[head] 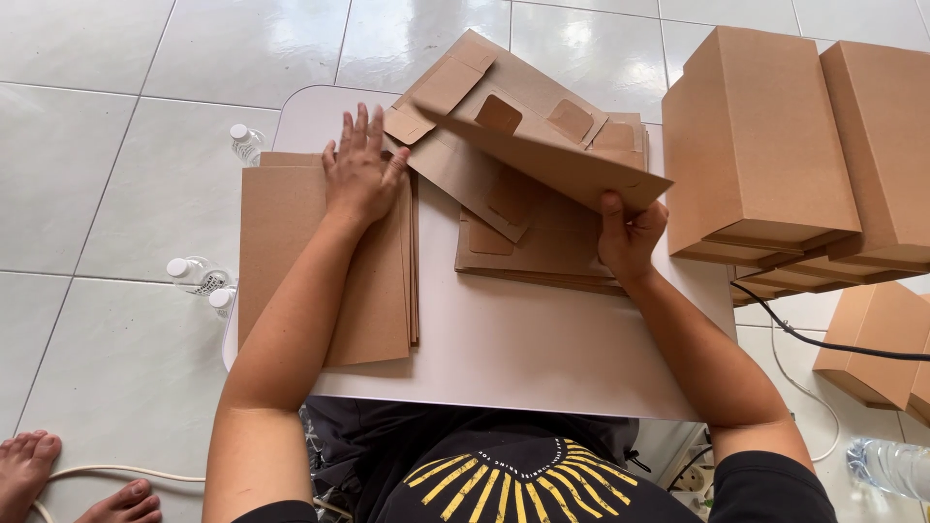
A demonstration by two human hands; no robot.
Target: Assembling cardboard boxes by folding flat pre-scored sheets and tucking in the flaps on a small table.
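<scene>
Brown die-cut cardboard box blank (542,155), tilted

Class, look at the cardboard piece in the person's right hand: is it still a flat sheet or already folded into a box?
Flat: the cardboard blank, held by the right hand, shows spread flaps and no raised walls.

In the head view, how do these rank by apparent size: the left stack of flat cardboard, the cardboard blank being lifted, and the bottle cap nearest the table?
1. left cardboard stack and lifted blank: look similar, unsure
2. bottle cap
</scene>
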